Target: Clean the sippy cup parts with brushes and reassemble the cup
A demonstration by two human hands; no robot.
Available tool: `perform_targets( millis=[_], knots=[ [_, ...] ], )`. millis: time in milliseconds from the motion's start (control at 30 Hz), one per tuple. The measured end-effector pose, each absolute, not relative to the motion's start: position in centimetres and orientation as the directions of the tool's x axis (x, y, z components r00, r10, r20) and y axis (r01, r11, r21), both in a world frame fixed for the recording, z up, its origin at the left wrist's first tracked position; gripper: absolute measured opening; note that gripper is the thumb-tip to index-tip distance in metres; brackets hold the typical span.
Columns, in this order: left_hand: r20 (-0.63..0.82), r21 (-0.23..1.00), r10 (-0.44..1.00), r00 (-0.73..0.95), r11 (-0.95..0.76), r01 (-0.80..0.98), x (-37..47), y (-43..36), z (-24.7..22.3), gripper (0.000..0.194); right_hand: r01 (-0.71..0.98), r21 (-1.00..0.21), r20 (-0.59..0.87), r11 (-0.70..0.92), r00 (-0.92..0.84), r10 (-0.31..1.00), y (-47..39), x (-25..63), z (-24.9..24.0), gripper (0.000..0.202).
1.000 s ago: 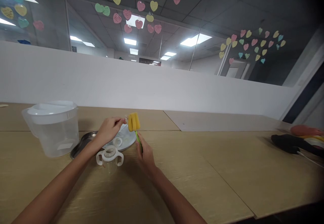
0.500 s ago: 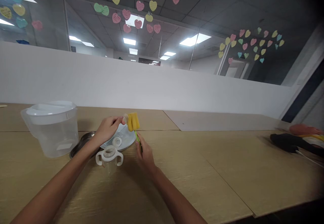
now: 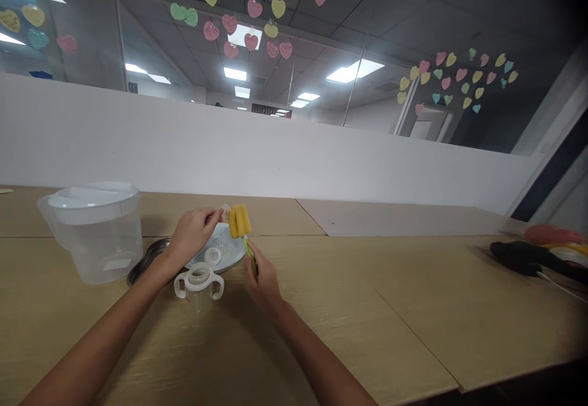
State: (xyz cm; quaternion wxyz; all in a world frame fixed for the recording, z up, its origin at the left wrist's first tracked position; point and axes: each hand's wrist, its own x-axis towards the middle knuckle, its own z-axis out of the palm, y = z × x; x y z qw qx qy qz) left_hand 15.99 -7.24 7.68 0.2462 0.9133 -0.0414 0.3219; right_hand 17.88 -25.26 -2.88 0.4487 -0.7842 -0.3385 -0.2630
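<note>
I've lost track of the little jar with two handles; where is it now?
In the head view, the two-handled clear bottle stands on the table, left of centre, just in front of the plate.

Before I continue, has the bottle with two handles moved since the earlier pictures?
No; against the pitcher, the bottle stands in the same place.

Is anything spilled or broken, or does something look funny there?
I see nothing spilled or broken. The handled bottle stands upright with its mouth open. One small oddity: a tiny reddish mark shows near its handle on the picture's left, too small to identify.
</note>
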Motion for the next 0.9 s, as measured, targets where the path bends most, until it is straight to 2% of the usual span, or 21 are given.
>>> perform_targets(
  millis=[333, 600, 900],
  knots=[
    [0.600, 0.263, 0.054, 0.798, -0.956, -0.133, 15.68, -7.38, 7.65, 0.045, 0.774, -0.510, 0.754, -0.376, 0.612, 0.238, -25.34, 18.13, -3.19, 0.040],
    [0.581, 0.301, 0.068, 0.811, -0.944, -0.136, 15.60, -7.57, 7.72, 0.036, 0.780, -0.483, 0.779, -0.399, 0.590, 0.211, -25.29, 18.29, -3.22, 0.038],
    [0.592, 0.280, 0.063, 0.804, -0.951, -0.131, 15.69, -7.53, 7.51, 0.031, 0.790, -0.457, 0.796, -0.409, 0.568, 0.209, -25.26, 18.26, -3.21, 0.039]
  ],
)
